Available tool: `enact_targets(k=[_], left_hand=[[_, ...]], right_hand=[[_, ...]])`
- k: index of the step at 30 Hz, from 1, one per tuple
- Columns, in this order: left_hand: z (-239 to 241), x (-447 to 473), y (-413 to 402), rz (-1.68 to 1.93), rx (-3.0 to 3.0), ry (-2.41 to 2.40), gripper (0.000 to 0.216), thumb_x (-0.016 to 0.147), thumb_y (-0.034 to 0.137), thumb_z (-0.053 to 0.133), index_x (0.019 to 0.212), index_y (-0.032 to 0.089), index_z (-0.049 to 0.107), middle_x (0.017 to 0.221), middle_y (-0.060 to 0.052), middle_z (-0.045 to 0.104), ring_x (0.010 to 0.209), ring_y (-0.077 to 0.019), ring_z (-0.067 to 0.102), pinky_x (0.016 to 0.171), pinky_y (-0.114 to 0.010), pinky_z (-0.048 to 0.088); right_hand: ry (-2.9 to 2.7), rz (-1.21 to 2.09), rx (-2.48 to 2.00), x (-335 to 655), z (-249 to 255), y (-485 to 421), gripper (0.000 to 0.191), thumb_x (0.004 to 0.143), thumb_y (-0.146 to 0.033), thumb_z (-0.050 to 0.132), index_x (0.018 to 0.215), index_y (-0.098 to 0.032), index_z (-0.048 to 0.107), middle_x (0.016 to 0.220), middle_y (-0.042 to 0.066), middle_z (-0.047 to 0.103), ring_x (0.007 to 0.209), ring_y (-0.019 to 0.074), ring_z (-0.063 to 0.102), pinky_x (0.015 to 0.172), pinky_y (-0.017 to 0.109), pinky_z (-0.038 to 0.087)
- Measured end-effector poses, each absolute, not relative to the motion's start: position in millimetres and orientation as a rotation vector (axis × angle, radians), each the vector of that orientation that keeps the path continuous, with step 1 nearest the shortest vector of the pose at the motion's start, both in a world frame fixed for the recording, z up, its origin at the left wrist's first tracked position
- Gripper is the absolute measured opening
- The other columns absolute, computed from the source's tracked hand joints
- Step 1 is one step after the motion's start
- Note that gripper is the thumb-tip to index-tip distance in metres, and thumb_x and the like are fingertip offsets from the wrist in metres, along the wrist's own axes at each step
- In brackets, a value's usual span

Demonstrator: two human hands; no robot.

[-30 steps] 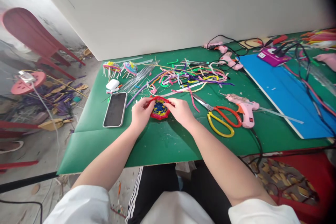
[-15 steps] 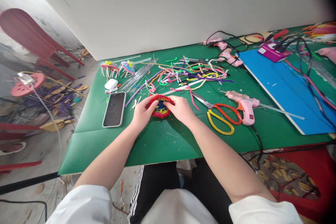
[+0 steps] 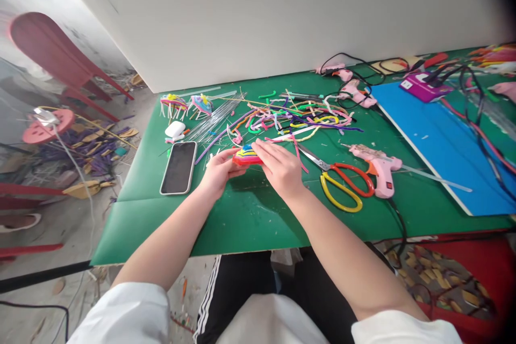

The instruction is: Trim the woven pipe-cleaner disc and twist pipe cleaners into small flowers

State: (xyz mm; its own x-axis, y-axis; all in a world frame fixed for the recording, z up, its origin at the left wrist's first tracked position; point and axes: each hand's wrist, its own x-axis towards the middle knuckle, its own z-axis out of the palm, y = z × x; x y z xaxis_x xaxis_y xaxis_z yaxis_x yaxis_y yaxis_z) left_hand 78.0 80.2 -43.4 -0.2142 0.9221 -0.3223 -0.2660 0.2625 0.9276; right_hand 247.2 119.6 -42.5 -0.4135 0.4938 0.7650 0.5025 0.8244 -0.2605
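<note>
Okay, I'm looking down at the green tabletop (image 3: pixel 250 220) and both hands are on the woven pipe-cleaner piece (image 3: pixel 245 157). It has a red rim with yellow and blue inside. It sits just above the tabletop between the two hands, tilted so that I see it almost edge-on.

My left hand (image 3: pixel 216 173) has it by the left edge. Its fingers (image 3: pixel 230 165) are closed on the red rim, thumb on top and the others curled beneath.

My right hand (image 3: pixel 282 169) comes in from the other side. Its fingers (image 3: pixel 264 149) lie stretched out, nearly flat, across the top right of the piece and touch it. The thumb is hidden under the hand, so I cannot tell whether that side is pinched or only covered.

Just left of the left hand lies a phone (image 3: pixel 178 166), screen dark, with a white earbud case (image 3: pixel 174 129) beyond it. Behind the piece is a tangle of loose pipe cleaners (image 3: pixel 300 115) and a fan of thin wires (image 3: pixel 213 118).

To the right of my right hand are scissors (image 3: pixel 342 187) with one red and one yellow handle, and they lie apart from it. Just past them a pink glue gun (image 3: pixel 378 165) lies on its side, near the edge of a blue board (image 3: pixel 443 142).
</note>
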Motion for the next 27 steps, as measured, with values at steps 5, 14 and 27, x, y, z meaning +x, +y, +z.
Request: enact_targets(k=[5,14,27], left_hand=[[-36.4,73.5,81.9,1.367,0.439,1.03,0.031,0.071,0.011,0.05,0.097,0.01,0.066,0.079,-0.005,0.071,0.066,-0.0112,0.065,0.059,-0.02,0.053],[-38.6,68.4,83.1,1.488,0.559,1.07,0.04,0.073,0.013,0.062,0.112,0.017,0.06,0.098,-0.006,0.07,0.076,-0.0151,0.067,0.067,-0.025,0.054],[-38.5,80.8,78.5,1.432,0.669,1.119,0.032,0.078,0.026,0.059,0.108,0.018,0.061,0.101,-0.005,0.069,0.078,-0.0151,0.064,0.065,-0.024,0.051]], right_hand=[[-2.177,-0.082,-0.649,245.5,-44.1,118.7,0.037,0.088,-0.01,0.043,0.119,-0.019,0.059,0.121,0.005,0.062,0.113,0.0164,0.058,0.101,0.034,0.046],[-2.37,0.515,-0.708,242.8,-45.7,123.0,0.074,0.072,-0.029,0.07,0.138,-0.028,0.036,0.149,0.007,0.029,0.136,0.0276,0.028,0.111,0.051,0.026],[-1.059,1.955,-0.845,239.4,-45.9,129.0,0.048,0.065,-0.028,0.074,0.109,-0.028,0.057,0.079,-0.003,0.066,0.072,0.0126,0.063,0.063,0.026,0.053]])
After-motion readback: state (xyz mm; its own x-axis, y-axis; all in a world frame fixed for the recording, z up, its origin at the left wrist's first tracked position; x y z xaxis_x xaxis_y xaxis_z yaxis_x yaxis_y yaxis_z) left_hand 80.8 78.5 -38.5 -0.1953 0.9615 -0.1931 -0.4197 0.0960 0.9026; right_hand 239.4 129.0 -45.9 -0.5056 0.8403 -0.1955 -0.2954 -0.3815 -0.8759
